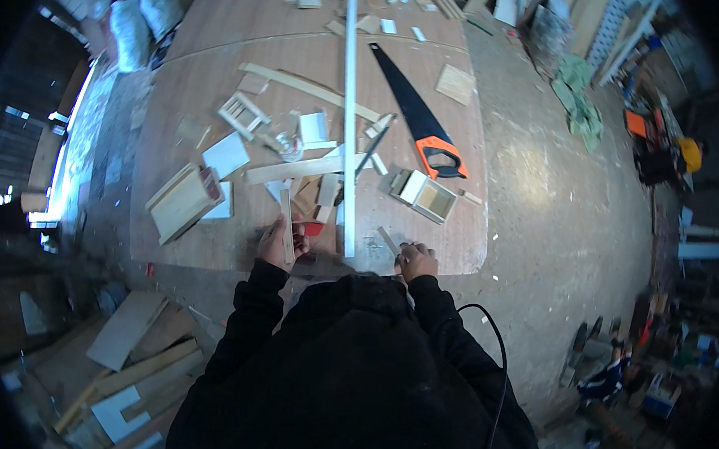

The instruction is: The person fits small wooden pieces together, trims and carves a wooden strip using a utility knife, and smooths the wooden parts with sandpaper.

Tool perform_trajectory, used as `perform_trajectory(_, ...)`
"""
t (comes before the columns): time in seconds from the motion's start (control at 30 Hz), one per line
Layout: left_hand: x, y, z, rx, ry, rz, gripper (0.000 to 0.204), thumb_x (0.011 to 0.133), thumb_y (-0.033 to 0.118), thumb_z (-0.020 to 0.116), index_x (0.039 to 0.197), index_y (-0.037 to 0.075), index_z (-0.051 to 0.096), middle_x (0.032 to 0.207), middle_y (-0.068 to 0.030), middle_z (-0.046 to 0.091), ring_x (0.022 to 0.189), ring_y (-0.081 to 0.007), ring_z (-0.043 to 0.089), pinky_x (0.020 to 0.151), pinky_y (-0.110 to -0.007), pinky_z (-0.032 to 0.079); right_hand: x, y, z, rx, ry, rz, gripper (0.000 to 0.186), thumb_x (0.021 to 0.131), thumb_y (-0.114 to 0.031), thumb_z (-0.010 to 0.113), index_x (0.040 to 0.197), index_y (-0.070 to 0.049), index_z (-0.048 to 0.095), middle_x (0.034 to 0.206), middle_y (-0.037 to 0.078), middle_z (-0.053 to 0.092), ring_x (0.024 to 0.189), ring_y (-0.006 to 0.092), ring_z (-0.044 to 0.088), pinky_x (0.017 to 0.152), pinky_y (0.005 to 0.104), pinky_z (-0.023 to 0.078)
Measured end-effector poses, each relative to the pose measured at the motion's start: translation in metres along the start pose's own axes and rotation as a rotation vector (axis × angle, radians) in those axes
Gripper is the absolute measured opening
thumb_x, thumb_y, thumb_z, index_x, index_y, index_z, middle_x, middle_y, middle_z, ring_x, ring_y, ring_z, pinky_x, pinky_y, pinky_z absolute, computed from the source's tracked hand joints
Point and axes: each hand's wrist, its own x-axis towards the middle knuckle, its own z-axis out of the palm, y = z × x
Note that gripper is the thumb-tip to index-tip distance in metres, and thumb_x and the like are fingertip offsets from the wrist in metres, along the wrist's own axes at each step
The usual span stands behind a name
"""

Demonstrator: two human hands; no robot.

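Note:
My left hand (276, 244) grips the near end of a narrow wooden strip (286, 220) that lies on the plywood tabletop (220, 76) at its near edge. My right hand (416, 262) rests on the table edge with fingers curled, right next to a small wooden piece (389, 240); whether it holds anything I cannot tell. Between the hands a long white batten (349, 117) runs away from me across the table. A small red object (314, 228) sits beside the strip.
A black handsaw with an orange handle (419, 121) lies right of the batten. Small open wooden boxes (424, 195), white panels (226, 155), a flat box (183, 202) and offcuts crowd the table. Boards (127, 330) lie on the floor at left; a black cable (496, 348) curls at right.

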Motion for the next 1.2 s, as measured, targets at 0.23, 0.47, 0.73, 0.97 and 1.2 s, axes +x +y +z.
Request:
perform_trajectory(0.23,-0.056,-0.008,-0.047,-0.205,0.265,0.162,0.046,0.103,0.042,0.039,0.115,0.001,0.056,0.075,-0.0018,0.049,0.063,-0.0154,0.049,0.058,-0.032,0.042,0.05,-0.063,-0.011,0.174,-0.059,-0.387,0.019,0.083,-0.023,0.065,0.1,-0.018,0.069,0.09,0.009,0.065,0.085,0.0316,0.064,0.074,0.0442,0.052)
perform_trajectory(0.47,-0.144,-0.026,-0.047,-0.365,0.44,0.273,0.045,0.103,0.043,0.038,0.116,0.003,0.055,0.076,0.0011,0.047,0.063,-0.0141,0.046,0.059,-0.032,0.04,0.062,-0.135,0.051,0.178,-0.242,-0.683,0.018,0.084,-0.028,0.065,0.097,-0.017,0.07,0.091,0.009,0.064,0.095,0.0313,0.061,0.08,0.0454,0.05)
perform_trajectory(0.73,-0.219,-0.055,-0.069,-0.459,0.491,0.396,0.045,0.1,0.043,0.048,0.123,0.006,0.053,0.08,0.001,0.052,0.067,-0.0141,0.05,0.062,-0.032,0.041,0.018,-0.189,0.097,-0.093,-0.116,-0.789,0.034,0.078,-0.035,0.069,0.107,-0.017,0.066,0.105,0.008,0.059,0.104,0.0315,0.054,0.084,0.0483,0.045)
perform_trajectory(0.97,-0.18,-0.011,-0.109,-0.469,0.391,0.328,0.04,0.1,0.035,0.047,0.125,0.005,0.053,0.084,0.0009,0.051,0.069,-0.0142,0.049,0.064,-0.033,0.041,0.048,-0.188,0.094,-0.132,-0.148,-0.727,0.025,0.079,-0.027,0.066,0.1,-0.013,0.067,0.102,0.008,0.061,0.1,0.0309,0.055,0.087,0.0474,0.043)
perform_trajectory(1.2,-0.12,0.095,-0.098,-0.177,-0.123,0.137,0.038,0.103,0.029,0.045,0.127,0.001,0.052,0.086,-0.0033,0.05,0.066,-0.0148,0.052,0.062,-0.034,0.045,0.042,-0.265,-0.022,0.696,-0.042,-0.457,0.025,0.083,-0.01,0.068,0.106,-0.001,0.066,0.097,0.016,0.063,0.081,0.0305,0.064,0.072,0.0355,0.052)
